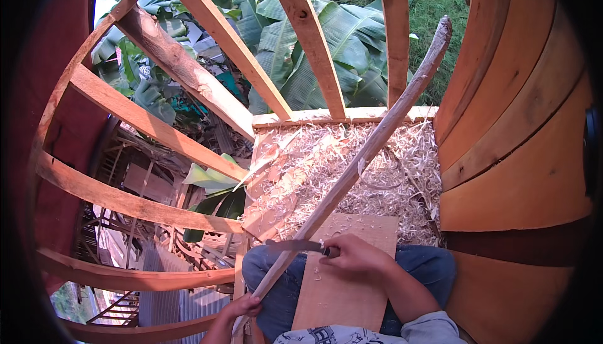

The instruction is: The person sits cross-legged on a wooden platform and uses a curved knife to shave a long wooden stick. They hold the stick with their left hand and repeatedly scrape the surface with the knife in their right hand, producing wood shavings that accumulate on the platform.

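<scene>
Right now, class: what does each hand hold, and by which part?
The left hand grips the long wooden stick near its lower end. The right hand holds the knife by its handle, blade against the stick.

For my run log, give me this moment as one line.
left hand: grips long wooden stick at lower end | right hand: holds knife, blade against stick | board on lap | wood shavings on floor

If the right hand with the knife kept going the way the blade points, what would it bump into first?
Probably the long wooden stick: the right hand points the knife leftward, its blade already lying across it. Depth is hard to judge.
</scene>
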Demonstrator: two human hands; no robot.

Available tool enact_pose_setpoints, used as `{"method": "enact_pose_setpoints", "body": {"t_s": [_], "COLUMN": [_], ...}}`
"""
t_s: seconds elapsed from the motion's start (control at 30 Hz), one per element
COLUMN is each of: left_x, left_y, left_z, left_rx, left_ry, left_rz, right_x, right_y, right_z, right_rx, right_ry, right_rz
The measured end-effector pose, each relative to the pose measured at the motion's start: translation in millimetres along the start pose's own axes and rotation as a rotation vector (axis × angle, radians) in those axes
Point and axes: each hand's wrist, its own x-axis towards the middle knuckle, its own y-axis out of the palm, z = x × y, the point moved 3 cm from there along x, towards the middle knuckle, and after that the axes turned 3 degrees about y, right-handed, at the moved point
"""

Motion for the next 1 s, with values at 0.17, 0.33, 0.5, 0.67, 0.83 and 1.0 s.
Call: {"method": "enact_pose_setpoints", "body": {"t_s": [0.17, 0.33, 0.5, 0.67, 0.83, 1.0], "left_x": [22.2, 6.6, 14.5, 7.7, 8.2, 3.1], "left_y": [5.2, 0.6, -3.8, 2.4, 11.9, 8.7], "left_z": [18.6, 4.8, 8.3, 6.7, -7.3, 1.0], "left_rx": [0.017, 0.002, -0.007, -0.017, 0.035, 0.002], "left_ry": [0.039, 0.023, 0.022, 0.013, -0.007, 0.003], "left_rz": [0.046, 0.011, 0.063, 0.028, -0.059, -0.011], "right_x": [-0.9, -6.1, 8.4, -5.0, 16.6, 6.7], "right_y": [-56.5, 2.9, -49.2, 6.9, -34.3, -10.0], "right_z": [3.5, 7.9, 14.3, 15.4, 13.6, 27.1], "right_rx": [0.413, -0.027, 0.467, -0.149, 0.396, 0.123], "right_ry": [0.297, -0.131, 0.187, 0.117, 0.1, -0.016], "right_rz": [-0.27, 0.124, -0.285, 0.417, -0.456, 0.035]}}
